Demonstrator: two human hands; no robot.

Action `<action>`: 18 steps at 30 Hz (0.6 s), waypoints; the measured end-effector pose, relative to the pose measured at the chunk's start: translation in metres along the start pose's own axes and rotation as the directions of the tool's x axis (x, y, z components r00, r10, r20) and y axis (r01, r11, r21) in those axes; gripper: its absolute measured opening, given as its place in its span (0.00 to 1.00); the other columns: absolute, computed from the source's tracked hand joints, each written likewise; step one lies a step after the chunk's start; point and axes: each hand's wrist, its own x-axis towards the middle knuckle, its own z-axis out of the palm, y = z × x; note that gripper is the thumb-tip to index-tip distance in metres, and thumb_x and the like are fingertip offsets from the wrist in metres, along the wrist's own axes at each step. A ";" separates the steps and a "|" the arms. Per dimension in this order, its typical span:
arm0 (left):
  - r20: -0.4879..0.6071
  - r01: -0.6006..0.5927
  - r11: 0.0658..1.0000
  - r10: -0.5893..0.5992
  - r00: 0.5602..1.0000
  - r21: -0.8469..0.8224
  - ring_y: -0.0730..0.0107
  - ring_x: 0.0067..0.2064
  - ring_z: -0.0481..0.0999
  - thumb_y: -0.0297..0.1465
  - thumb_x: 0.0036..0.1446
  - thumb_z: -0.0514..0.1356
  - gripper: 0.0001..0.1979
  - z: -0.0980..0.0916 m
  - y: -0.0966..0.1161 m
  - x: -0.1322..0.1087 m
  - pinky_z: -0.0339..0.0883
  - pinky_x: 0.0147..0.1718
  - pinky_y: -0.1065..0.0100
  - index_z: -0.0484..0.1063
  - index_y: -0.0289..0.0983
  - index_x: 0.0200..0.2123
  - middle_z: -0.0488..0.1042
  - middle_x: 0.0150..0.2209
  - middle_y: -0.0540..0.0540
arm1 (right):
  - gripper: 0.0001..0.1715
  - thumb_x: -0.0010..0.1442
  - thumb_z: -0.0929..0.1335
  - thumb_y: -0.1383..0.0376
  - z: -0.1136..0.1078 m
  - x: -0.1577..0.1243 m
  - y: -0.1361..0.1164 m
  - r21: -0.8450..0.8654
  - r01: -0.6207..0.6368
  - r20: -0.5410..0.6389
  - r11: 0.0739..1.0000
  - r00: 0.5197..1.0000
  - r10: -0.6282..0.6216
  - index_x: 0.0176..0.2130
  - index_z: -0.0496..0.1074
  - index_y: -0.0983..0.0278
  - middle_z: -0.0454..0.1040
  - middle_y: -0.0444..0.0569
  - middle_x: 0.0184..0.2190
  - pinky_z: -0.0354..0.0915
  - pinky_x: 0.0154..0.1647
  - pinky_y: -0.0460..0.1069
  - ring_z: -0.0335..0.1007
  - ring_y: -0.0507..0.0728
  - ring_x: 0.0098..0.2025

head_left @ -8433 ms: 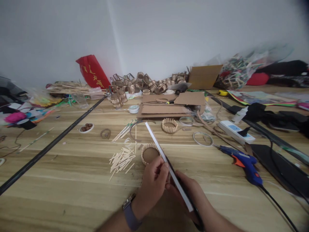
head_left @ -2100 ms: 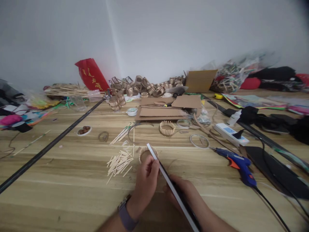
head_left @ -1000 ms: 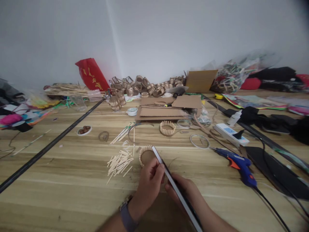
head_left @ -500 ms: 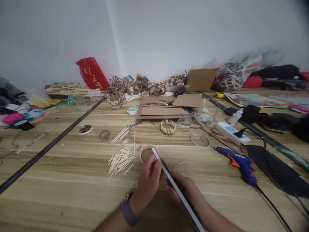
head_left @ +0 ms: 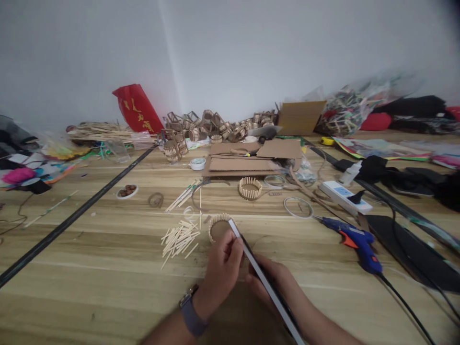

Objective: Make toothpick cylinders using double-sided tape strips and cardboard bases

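A long, flat bar with a pale silver edge and a dark side slants across my view. Its exact kind does not show. My left hand is closed, thumb and fingers pinching near the bar's far end. On the other side, my right hand curls against the dark side, its fingertips partly hidden. Just beyond my left hand lies a ring of short upright sticks on a round brown base, partly covered by hand and bar. A loose pile of short wooden sticks is to the left.
A blue glue gun and a white power strip lie right, with a cord running forward. Farther back are another stick ring, cardboard sheets and several small stick baskets. A small dish of brown balls sits left.
The bar's far end has shifted slightly right, and my left hand with it. My right hand has barely moved; everything on the table lies as before.
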 end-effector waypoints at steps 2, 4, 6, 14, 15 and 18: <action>0.025 -0.003 1.000 0.003 1.000 -0.005 0.76 0.21 0.56 0.38 0.62 0.50 0.15 0.001 0.001 -0.001 0.50 0.21 0.72 0.56 0.40 0.24 0.55 0.19 0.56 | 0.14 0.56 0.64 0.58 0.000 0.001 0.002 0.016 0.005 0.003 1.000 1.000 -0.006 0.32 0.72 0.65 0.68 0.42 0.21 0.60 0.24 0.44 0.61 0.51 0.22; 0.043 0.001 1.000 0.000 0.999 -0.013 0.76 0.21 0.56 0.38 0.62 0.50 0.15 0.002 0.002 -0.003 0.51 0.21 0.73 0.57 0.40 0.24 0.55 0.19 0.56 | 0.15 0.56 0.63 0.57 0.000 0.002 0.004 0.020 0.011 0.009 1.000 1.000 -0.011 0.34 0.73 0.66 0.69 0.42 0.21 0.60 0.23 0.44 0.62 0.51 0.22; 0.036 -0.001 1.000 0.001 0.999 -0.009 0.76 0.22 0.55 0.38 0.62 0.50 0.15 0.002 0.002 -0.003 0.51 0.21 0.73 0.57 0.40 0.24 0.55 0.20 0.56 | 0.16 0.57 0.63 0.58 0.000 0.003 0.006 0.001 0.021 0.004 1.000 1.000 -0.021 0.35 0.74 0.66 0.69 0.43 0.20 0.60 0.22 0.43 0.62 0.51 0.22; 0.025 0.015 0.999 -0.014 1.000 -0.044 0.75 0.21 0.56 0.39 0.61 0.51 0.16 0.002 0.005 -0.001 0.51 0.21 0.72 0.57 0.40 0.23 0.56 0.19 0.56 | 0.13 0.58 0.63 0.60 -0.002 0.001 -0.001 -0.060 0.022 -0.028 0.998 0.999 -0.024 0.31 0.73 0.65 0.70 0.43 0.21 0.61 0.24 0.43 0.63 0.51 0.23; 0.011 0.015 0.999 -0.014 1.000 -0.047 0.75 0.21 0.56 0.40 0.61 0.50 0.16 0.001 0.005 0.000 0.51 0.21 0.72 0.57 0.40 0.23 0.56 0.19 0.56 | 0.13 0.58 0.63 0.60 -0.001 0.001 -0.002 -0.064 0.023 -0.031 0.998 0.999 -0.025 0.30 0.72 0.65 0.70 0.43 0.21 0.60 0.24 0.43 0.62 0.51 0.23; -0.071 0.012 0.999 -0.016 0.997 -0.050 0.74 0.22 0.58 0.41 0.62 0.50 0.17 -0.001 0.007 0.001 0.52 0.21 0.71 0.57 0.40 0.23 0.57 0.19 0.55 | 0.12 0.57 0.63 0.61 0.001 0.000 -0.003 -0.066 0.034 -0.032 0.997 0.999 -0.036 0.29 0.71 0.64 0.68 0.42 0.20 0.58 0.22 0.42 0.60 0.50 0.22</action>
